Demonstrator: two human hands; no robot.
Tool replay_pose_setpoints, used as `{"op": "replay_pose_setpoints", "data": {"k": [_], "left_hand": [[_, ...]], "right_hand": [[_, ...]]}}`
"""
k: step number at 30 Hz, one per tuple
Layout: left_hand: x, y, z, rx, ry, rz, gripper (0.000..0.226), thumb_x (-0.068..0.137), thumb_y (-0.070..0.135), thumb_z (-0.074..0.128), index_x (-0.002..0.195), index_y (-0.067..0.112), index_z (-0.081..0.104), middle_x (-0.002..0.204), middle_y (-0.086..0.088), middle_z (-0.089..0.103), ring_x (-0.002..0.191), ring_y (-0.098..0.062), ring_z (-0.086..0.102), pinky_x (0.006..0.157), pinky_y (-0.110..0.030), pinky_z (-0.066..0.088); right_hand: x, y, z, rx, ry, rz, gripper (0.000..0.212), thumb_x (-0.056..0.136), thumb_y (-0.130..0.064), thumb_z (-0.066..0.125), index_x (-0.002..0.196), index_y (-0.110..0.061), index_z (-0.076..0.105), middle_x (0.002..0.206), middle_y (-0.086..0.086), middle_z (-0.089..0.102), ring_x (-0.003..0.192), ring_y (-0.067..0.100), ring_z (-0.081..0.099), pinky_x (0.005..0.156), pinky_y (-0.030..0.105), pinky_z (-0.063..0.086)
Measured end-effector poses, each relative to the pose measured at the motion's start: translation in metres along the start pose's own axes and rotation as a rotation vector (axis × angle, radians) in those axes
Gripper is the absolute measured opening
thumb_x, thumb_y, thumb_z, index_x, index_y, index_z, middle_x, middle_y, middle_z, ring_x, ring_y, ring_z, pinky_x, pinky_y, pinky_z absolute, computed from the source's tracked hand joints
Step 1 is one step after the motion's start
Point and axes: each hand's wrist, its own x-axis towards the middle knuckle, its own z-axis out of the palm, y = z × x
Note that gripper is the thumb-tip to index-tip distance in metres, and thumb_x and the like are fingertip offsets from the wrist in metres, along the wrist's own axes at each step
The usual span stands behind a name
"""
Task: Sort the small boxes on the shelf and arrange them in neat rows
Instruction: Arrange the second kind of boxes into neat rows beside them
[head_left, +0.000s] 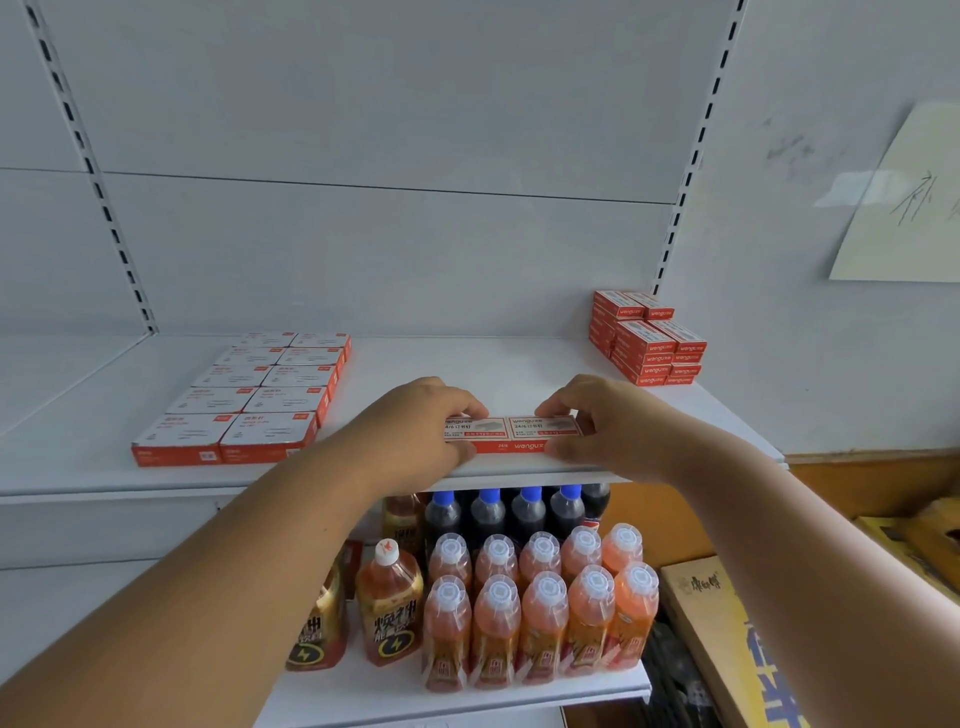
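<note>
Two small red-and-white staple boxes (511, 434) lie side by side near the front edge of the white shelf (426, 364). My left hand (415, 434) grips their left end, fingers curled over the top. My right hand (608, 428) pinches their right end. A neat double row of flat white-topped boxes (249, 402) with orange sides runs front to back on the shelf's left. A stack of red staple boxes (647, 338) stands in the back right corner.
Below the shelf a lower shelf (467, 696) holds orange drink bottles (540, 618), dark cola bottles (514, 512) and energy drink bottles (389, 608). Cardboard cartons (727, 639) sit at the lower right. A paper sheet (904, 208) hangs on the right wall.
</note>
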Motion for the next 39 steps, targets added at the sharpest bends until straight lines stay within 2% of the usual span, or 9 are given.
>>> {"op": "replay_pose_setpoints", "data": {"k": [3,7,13,19,23,27,32,36,39], "left_hand": [[0.0,0.0,0.0,-0.007,-0.003,0.005,0.042,0.091,0.031,0.066,0.131,0.038,0.055,0.115,0.013,0.052,0.101,-0.006,0.052,0.083,-0.02,0.043],[0.001,0.001,0.0,0.006,-0.007,-0.001,0.043,0.09,0.03,0.068,0.13,0.036,0.055,0.115,0.013,0.05,0.103,-0.007,0.052,0.088,-0.023,0.046],[0.004,0.003,-0.003,0.046,-0.038,-0.019,0.042,0.088,0.033,0.069,0.128,0.038,0.055,0.122,0.009,0.053,0.107,-0.011,0.054,0.095,-0.032,0.049],[0.007,0.014,-0.014,0.256,-0.06,-0.025,0.052,0.082,0.056,0.063,0.13,0.046,0.045,0.127,0.008,0.049,0.123,-0.017,0.039,0.102,-0.039,0.04],[0.02,0.032,-0.015,0.279,0.089,0.004,0.052,0.084,0.06,0.056,0.13,0.04,0.045,0.13,0.006,0.05,0.124,-0.019,0.04,0.104,-0.039,0.038],[0.038,0.058,-0.007,0.23,0.053,0.046,0.04,0.088,0.055,0.056,0.124,0.037,0.052,0.124,0.008,0.052,0.122,-0.017,0.04,0.102,-0.036,0.038],[0.071,0.09,0.014,0.194,0.033,0.042,0.035,0.088,0.052,0.057,0.119,0.036,0.056,0.12,0.01,0.054,0.12,-0.015,0.042,0.099,-0.034,0.041],[0.105,0.122,0.026,0.159,0.053,-0.022,0.035,0.088,0.05,0.058,0.118,0.032,0.058,0.12,0.005,0.06,0.113,-0.019,0.052,0.095,-0.034,0.046],[0.135,0.15,0.035,0.072,0.092,-0.105,0.034,0.092,0.049,0.055,0.116,0.026,0.062,0.116,0.001,0.066,0.103,-0.022,0.06,0.086,-0.031,0.048]], "right_hand": [[0.0,0.002,0.001,0.003,0.002,-0.004,0.04,0.088,-0.036,0.066,0.128,-0.03,0.061,0.112,-0.013,0.056,0.089,0.004,0.055,0.078,0.02,0.043],[0.001,0.002,0.001,-0.016,0.001,-0.011,0.039,0.089,-0.035,0.065,0.127,-0.03,0.06,0.11,-0.013,0.056,0.085,0.004,0.054,0.07,0.016,0.039],[0.003,0.003,-0.001,0.006,-0.011,0.015,0.038,0.088,-0.036,0.066,0.125,-0.031,0.061,0.092,-0.021,0.05,0.077,0.002,0.051,0.064,0.016,0.034],[0.001,0.006,-0.006,0.031,-0.034,0.018,0.052,0.084,-0.045,0.069,0.133,-0.034,0.053,0.114,-0.017,0.054,0.084,0.003,0.056,0.077,0.022,0.045],[0.0,0.025,-0.015,0.108,0.156,0.064,0.044,0.087,-0.045,0.066,0.128,-0.03,0.057,0.109,-0.013,0.059,0.082,0.001,0.056,0.077,0.023,0.047],[0.004,0.052,-0.024,0.105,0.326,0.084,0.028,0.089,-0.032,0.067,0.115,-0.023,0.065,0.102,-0.009,0.062,0.079,0.005,0.053,0.073,0.023,0.04],[0.012,0.091,-0.034,0.139,0.445,0.121,0.017,0.085,-0.023,0.07,0.1,-0.018,0.07,0.1,-0.004,0.059,0.078,0.012,0.051,0.071,0.023,0.037],[0.017,0.126,-0.05,0.174,0.512,0.162,0.024,0.084,-0.021,0.07,0.109,-0.024,0.07,0.103,-0.004,0.055,0.08,0.012,0.052,0.072,0.023,0.036],[0.023,0.151,-0.056,0.159,0.5,0.205,0.029,0.089,-0.033,0.064,0.118,-0.029,0.066,0.11,-0.001,0.053,0.087,0.016,0.056,0.076,0.025,0.04]]}}
